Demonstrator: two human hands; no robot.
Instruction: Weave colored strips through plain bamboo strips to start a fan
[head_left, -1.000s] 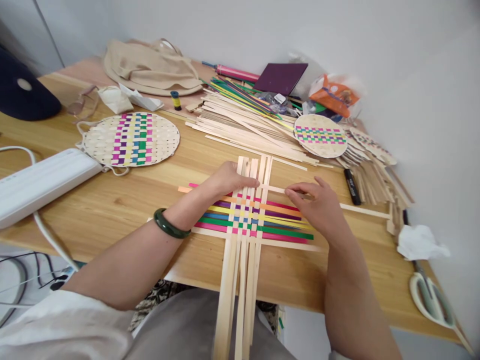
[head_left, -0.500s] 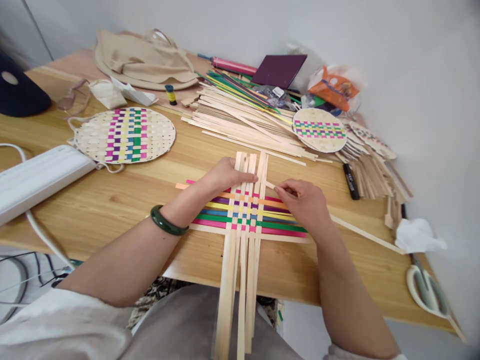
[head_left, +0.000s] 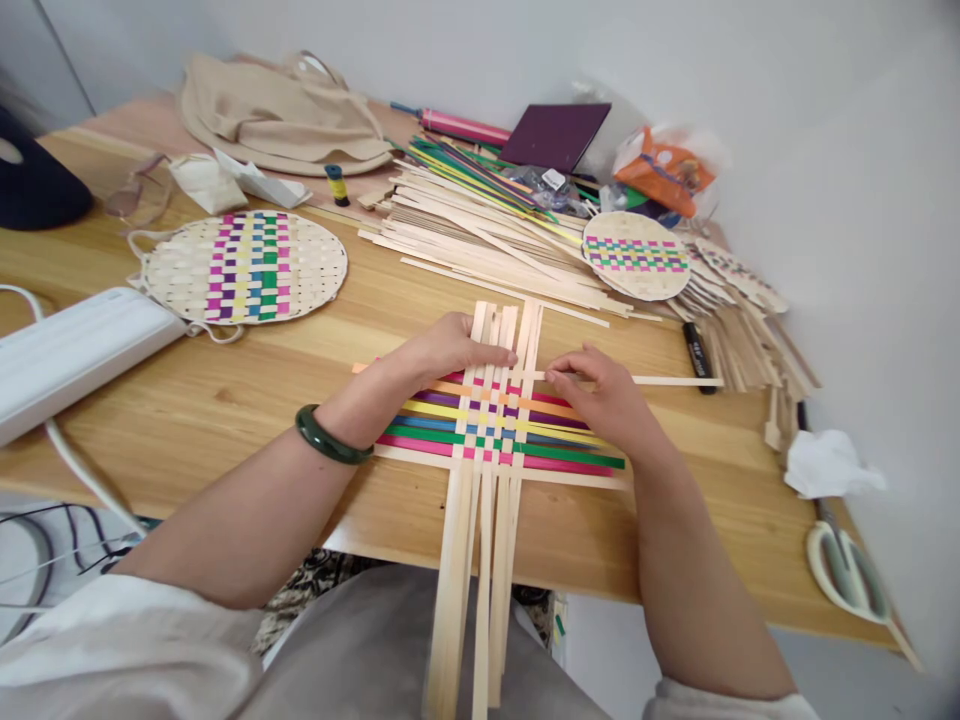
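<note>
A partly woven piece [head_left: 489, 432] lies near the table's front edge, with pink, orange, purple, yellow, blue and green strips crossing pale lengthwise bamboo strips [head_left: 459, 560] whose long ends hang over the edge. My left hand [head_left: 456, 348] grips the far ends of the lengthwise strips, thumb across the top and fingers mostly hidden. Between thumb and forefinger, my right hand [head_left: 596, 385] pinches a pale bamboo strip [head_left: 675, 381]. Its left end enters the lengthwise strips just beyond the pink row; its right end reaches toward the black marker [head_left: 697, 358].
Finished woven fans [head_left: 247, 266] [head_left: 636, 256] lie left and back right. Loose strips [head_left: 480, 235] are piled behind. A white power strip [head_left: 82, 350] sits at left, scissors [head_left: 847, 570] and crumpled tissue [head_left: 834, 464] at right. A beige bag [head_left: 281, 115] and spool [head_left: 337, 186] stand behind.
The pale strip in my right hand has swung from slanting down rightward to nearly level, parallel to the coloured rows. My left hand stays on the lengthwise strips.
</note>
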